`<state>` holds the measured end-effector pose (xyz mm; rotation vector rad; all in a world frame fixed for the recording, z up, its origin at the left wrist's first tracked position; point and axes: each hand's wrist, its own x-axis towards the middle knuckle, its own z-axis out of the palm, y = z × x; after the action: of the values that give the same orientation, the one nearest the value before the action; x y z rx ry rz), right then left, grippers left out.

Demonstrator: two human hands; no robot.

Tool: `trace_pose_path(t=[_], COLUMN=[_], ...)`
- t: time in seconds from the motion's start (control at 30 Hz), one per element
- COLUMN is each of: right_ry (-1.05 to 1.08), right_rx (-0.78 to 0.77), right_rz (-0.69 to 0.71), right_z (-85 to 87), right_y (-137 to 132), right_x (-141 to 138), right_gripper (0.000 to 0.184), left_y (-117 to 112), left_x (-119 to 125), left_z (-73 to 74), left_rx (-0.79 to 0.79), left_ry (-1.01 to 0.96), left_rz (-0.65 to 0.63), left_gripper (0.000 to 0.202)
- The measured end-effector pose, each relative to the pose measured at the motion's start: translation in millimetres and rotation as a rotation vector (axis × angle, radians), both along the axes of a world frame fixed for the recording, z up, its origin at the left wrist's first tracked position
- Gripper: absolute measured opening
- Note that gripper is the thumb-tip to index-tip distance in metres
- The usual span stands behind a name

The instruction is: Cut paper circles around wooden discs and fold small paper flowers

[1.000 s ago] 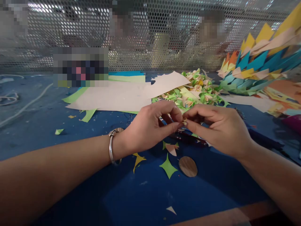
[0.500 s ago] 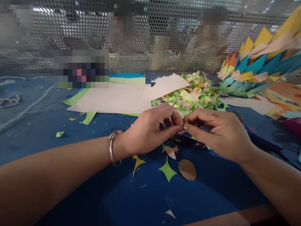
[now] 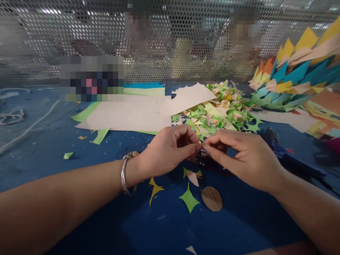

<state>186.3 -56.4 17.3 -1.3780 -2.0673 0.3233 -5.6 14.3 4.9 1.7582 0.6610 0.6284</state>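
Observation:
My left hand (image 3: 175, 148) and my right hand (image 3: 236, 152) meet over the blue table, each with thumb and forefinger pinched together. Between the fingertips is something tiny and pale, mostly hidden, and I cannot make out its kind. Below the hands lie a green four-pointed paper piece (image 3: 189, 199), a round brown wooden-looking disc (image 3: 211, 198), a yellow paper scrap (image 3: 155, 190) and a pale pink scrap (image 3: 193, 177). A dark object under the fingertips is largely covered by the hands.
Large pale paper sheets (image 3: 127, 113) lie behind my left hand. A heap of green and pink folded paper pieces (image 3: 228, 106) is beyond my hands. A spiky layered paper construction (image 3: 294, 76) stands far right. A dark blue tool (image 3: 300, 164) lies right; perforated metal (image 3: 180, 21) closes the back.
Both hands sit slightly lower in the picture, their fingertips a little further left. The small pale thing between them shows less than before. The view has shifted slightly.

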Motion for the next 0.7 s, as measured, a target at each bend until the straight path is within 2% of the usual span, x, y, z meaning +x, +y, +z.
trace_pose_path(t=[0.2, 0.3, 0.37, 0.43, 0.6, 0.7], right_ry=[0.026, 0.033, 0.039, 0.046, 0.066, 0.065], right_rx=[-0.059, -0.063, -0.064, -0.071, -0.106, -0.089], right_rz=[-0.026, -0.03, -0.029, -0.027, -0.02, -0.061], right_z=[-1.8, -1.9, -1.5, -0.8, 0.5, 1.0], right_y=[2.5, 3.9, 3.9, 3.2, 1.1, 0.8], right_x=[-0.1, -1.2, -1.9, -2.5, -1.5, 1.9], right_gripper=[0.015, 0.012, 0.012, 0.012, 0.01, 0.01], left_y=[-3.1, -4.7, -5.4, -5.5, -1.1, 4.9], left_x=[-1.3, -2.4, -2.5, -2.2, -2.1, -4.5], left_z=[1.4, 3.2, 4.1, 5.0, 9.6, 14.9], left_rx=[0.348, 0.532, 0.592, 0.583, 0.343, 0.263], left_ry=[0.18, 0.181, 0.151, 0.134, 0.156, 0.226], left_rz=[0.077, 0.083, 0.078, 0.073, 0.057, -0.008], left_gripper=[0.013, 0.013, 0.013, 0.012, 0.011, 0.011])
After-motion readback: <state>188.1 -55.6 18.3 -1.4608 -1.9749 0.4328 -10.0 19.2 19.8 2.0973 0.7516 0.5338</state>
